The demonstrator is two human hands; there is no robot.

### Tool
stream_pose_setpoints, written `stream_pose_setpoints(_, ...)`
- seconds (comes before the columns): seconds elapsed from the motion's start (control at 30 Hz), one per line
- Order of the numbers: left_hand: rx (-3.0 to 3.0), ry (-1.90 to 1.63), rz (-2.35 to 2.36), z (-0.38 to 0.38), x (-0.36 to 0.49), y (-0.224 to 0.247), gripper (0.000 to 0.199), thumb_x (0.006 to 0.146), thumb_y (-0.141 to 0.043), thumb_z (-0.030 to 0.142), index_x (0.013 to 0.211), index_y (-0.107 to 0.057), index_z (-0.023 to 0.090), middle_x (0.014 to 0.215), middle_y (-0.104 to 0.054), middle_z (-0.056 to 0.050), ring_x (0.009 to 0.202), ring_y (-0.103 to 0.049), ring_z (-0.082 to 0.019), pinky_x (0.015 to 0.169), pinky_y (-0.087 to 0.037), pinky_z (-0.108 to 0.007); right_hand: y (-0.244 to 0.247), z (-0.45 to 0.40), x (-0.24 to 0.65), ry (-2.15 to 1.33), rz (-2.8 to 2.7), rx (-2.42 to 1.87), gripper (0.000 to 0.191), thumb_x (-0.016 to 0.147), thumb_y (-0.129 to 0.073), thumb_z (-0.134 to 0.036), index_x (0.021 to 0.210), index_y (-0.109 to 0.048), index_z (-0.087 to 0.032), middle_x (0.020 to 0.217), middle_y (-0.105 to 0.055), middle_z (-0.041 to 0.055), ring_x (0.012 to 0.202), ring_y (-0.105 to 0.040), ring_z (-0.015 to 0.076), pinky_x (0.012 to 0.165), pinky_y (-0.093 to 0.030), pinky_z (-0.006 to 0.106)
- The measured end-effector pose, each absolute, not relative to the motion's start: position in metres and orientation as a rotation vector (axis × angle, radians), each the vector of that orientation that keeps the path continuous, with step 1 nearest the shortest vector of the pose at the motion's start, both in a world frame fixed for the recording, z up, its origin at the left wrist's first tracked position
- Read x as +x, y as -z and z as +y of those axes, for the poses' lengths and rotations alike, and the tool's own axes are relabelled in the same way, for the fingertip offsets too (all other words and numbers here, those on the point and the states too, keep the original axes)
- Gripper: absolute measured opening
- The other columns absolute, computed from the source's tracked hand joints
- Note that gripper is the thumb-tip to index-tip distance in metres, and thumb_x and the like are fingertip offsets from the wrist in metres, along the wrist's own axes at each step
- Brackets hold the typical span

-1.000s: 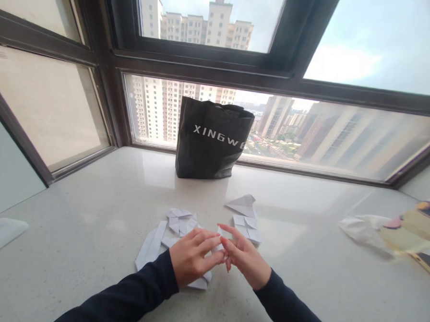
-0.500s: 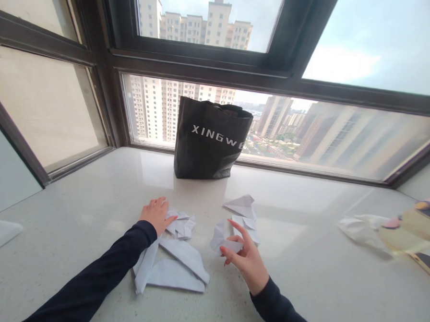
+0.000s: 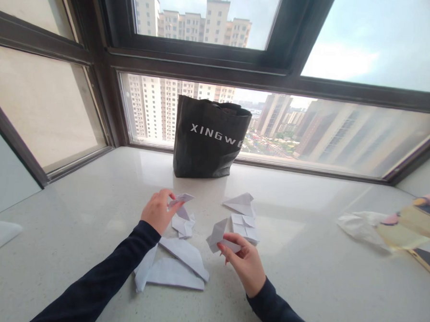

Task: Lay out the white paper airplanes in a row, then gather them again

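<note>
On the speckled worktop (image 3: 302, 281), below the window frame (image 3: 205, 67), I have both hands busy with folded white paper. With the left hand (image 3: 157, 212) I grip a small folded piece (image 3: 186, 197) between thumb and fingers, tipped at an angle; from my view I cannot tell whether its lower edge touches the crumpled piece (image 3: 183, 226) just below it. With the right hand (image 3: 247, 266) I pinch a winged piece (image 3: 217, 233) between thumb and fingers, one flap standing up and another reaching back toward the palm.

Just beyond that hand I see a square piece (image 3: 245, 227) lying flat, with a pointed piece (image 3: 240, 203) farther back beside it. Nearer me, two long pieces (image 3: 175, 273) overlap, and a narrow strip (image 3: 145, 269) lies beside them, partly behind the left sleeve (image 3: 116, 261). Well behind the papers, a black bag (image 3: 208, 146) stands upright near the glass, white letters across its front. Far off to the right I make out a white wrapper (image 3: 365, 227), blurred at the edges.
</note>
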State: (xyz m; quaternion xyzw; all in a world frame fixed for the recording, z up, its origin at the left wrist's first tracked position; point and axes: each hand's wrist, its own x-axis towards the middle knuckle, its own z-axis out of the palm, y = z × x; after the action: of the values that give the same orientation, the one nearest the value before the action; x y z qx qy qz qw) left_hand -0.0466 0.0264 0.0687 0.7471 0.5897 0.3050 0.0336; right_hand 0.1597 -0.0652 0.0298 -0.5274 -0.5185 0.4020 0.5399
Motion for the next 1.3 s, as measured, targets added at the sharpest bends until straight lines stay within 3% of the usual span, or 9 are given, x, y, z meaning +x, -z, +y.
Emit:
stream_pose_setpoints(0.1,1.978,-1.120,1.416,0.007,-0.023,-0.063,0.030,0.069,-0.054,0.045,0.078,-0.043,0.019,0.061,-0.044,0.006,0.051,-0.046,-0.010,0.052,-0.042,-0.023,-0.034,-0.069,0.154,-0.986,-1.192,-1.112,0.025,0.065,-0.064,-0.037,0.079,-0.056,-0.017,0.065,-0.062,0.0018,0.050,-0.056,0.0132,0.045,-0.048,0.026)
stream_pose_setpoints(0.23,1.425,-1.083,1.047,-0.009,0.001,-0.044,0.045,0.064,-0.060,0.045,0.094,-0.044,0.016,0.070,-0.041,0.005,0.041,-0.040,-0.004,0.035,-0.037,-0.017,-0.036,-0.076,0.153,-0.947,-1.179,-1.048,0.022,0.071,-0.060,-0.035,0.083,-0.050,-0.019,0.064,-0.057,-0.0007,0.046,-0.056,0.0119,0.040,-0.047,0.025)
stream_pose_setpoints(0.43,1.227,-1.048,1.005,-0.013,0.004,-0.034,0.045,0.058,-0.065,0.047,0.086,-0.053,0.014,0.077,-0.046,0.001,0.050,-0.048,-0.005,0.040,-0.045,-0.017,-0.042,-0.083,0.158,-0.607,-1.116,-1.089,0.020,0.076,-0.053,-0.034,0.090,-0.046,-0.022,0.064,-0.054,-0.0023,0.041,-0.046,0.0083,0.036,-0.038,0.021)
stream_pose_setpoints(0.57,1.211,-1.020,0.976,-0.021,0.008,-0.035,0.044,0.055,-0.066,0.050,0.078,-0.048,0.016,0.070,-0.049,0.003,0.047,-0.047,-0.007,0.035,-0.044,-0.019,-0.043,-0.086,0.150,-0.682,-1.245,-1.102,0.025,0.079,-0.049,-0.032,0.100,-0.040,-0.024,0.064,-0.052,-0.0041,0.040,-0.041,0.0073,0.034,-0.034,0.019)
stream_pose_setpoints(0.73,1.073,-0.893,0.739,-0.034,0.013,-0.034,0.047,0.064,-0.060,0.051,0.092,-0.039,0.019,0.066,-0.059,0.002,0.059,-0.058,-0.014,0.059,-0.050,-0.031,-0.037,-0.080,0.153,-0.423,-1.513,-1.287,0.023,0.078,-0.050,-0.029,0.099,-0.045,-0.022,0.062,-0.055,-0.0020,0.052,-0.049,0.0134,0.051,-0.040,0.026)
stream_pose_setpoints(0.9,0.985,-0.855,0.515,-0.039,0.012,-0.029,0.068,0.066,-0.064,0.040,0.121,-0.029,0.020,0.098,-0.059,-0.008,0.092,-0.056,-0.021,0.084,-0.039,-0.036,-0.035,-0.076,0.163,-0.011,-1.663,-1.415,0.019,0.076,-0.051,-0.027,0.095,-0.050,-0.023,0.069,-0.062,0.0018,0.069,-0.055,0.0217,0.072,-0.036,0.040)
stream_pose_setpoints(1.1,1.026,-0.831,0.405,-0.039,0.014,-0.025,0.075,0.059,-0.067,0.031,0.124,-0.032,0.019,0.103,-0.059,-0.009,0.098,-0.053,-0.025,0.089,-0.033,-0.040,-0.034,-0.079,0.159,-0.024,-1.737,-1.413,0.018,0.076,-0.052,-0.023,0.094,-0.050,-0.024,0.070,-0.064,0.0001,0.067,-0.054,0.0204,0.073,-0.034,0.038)
stream_pose_setpoints(1.2,1.132,-0.852,0.443,-0.040,0.015,-0.025,0.057,0.068,-0.063,0.035,0.117,-0.042,0.017,0.103,-0.059,-0.010,0.100,-0.052,-0.025,0.087,-0.036,-0.038,-0.034,-0.079,0.158,-0.056,-1.734,-1.382,0.020,0.075,-0.052,-0.022,0.095,-0.050,-0.024,0.069,-0.063,-0.0001,0.069,-0.053,0.0202,0.072,-0.035,0.037)
stream_pose_setpoints(1.3,1.215,-0.897,0.483,-0.043,0.016,-0.028,0.044,0.076,-0.054,0.039,0.114,-0.046,0.018,0.111,-0.055,-0.010,0.103,-0.050,-0.025,0.086,-0.039,-0.036,-0.032,-0.078,0.157,-0.095,-1.545,-1.348,0.041,0.073,-0.055,-0.025,0.111,-0.041,-0.023,0.084,-0.058,0.0039,0.074,-0.052,0.0200,0.068,-0.039,0.035)
